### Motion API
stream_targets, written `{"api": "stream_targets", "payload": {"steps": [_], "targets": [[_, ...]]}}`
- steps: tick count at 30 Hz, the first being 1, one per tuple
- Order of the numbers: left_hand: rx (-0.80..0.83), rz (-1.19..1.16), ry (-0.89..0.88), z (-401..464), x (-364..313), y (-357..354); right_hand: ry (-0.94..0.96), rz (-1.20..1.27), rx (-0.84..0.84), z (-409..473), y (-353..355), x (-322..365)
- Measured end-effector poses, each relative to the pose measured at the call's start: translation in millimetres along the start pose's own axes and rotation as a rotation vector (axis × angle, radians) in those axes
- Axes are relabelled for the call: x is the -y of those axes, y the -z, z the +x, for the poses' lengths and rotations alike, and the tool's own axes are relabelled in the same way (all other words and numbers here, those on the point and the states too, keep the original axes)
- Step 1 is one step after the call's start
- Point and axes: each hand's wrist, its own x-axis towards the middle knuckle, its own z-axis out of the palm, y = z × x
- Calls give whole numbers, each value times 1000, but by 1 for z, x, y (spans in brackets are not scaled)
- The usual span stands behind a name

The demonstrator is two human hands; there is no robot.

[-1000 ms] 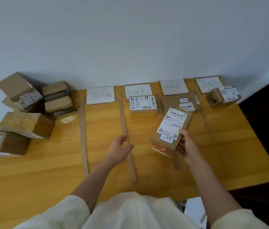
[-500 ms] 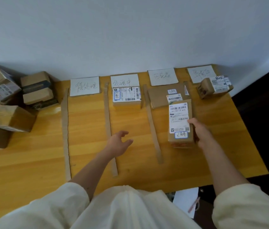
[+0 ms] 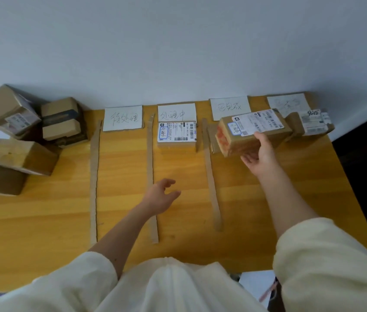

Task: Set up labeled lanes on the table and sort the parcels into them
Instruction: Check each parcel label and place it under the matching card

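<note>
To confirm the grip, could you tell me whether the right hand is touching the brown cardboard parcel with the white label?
Touching: in the head view the right hand grips the brown cardboard parcel.

Pale wall (image 3: 178,41) behind; cream sleeves (image 3: 326,262); paper on floor (image 3: 254,284).

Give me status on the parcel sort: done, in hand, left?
Done: four lane labels at the wall, cardboard strips laid; one parcel in lane two, another in lane four. In hand: right hand holds a parcel over lane three. Left: the stack of boxes at the table's left; lane one bare.
</note>
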Motion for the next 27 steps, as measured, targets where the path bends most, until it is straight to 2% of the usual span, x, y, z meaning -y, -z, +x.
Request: {"api": "stream_targets", "payload": {"steps": [4,13,22,27], "targets": [[-21,-11,22,-2,5,7,-25,65,-13,16,-24,4],[-55,-26,25,-4,11,13,-114,-19,-15,23,-33,-14],[-28,-50,-12,-8,22,12,-137,-233,20,-2,-23,-38],[-38,-76,-24,-12,36,21,-104,-479,60,-27,-40,-68]]}}
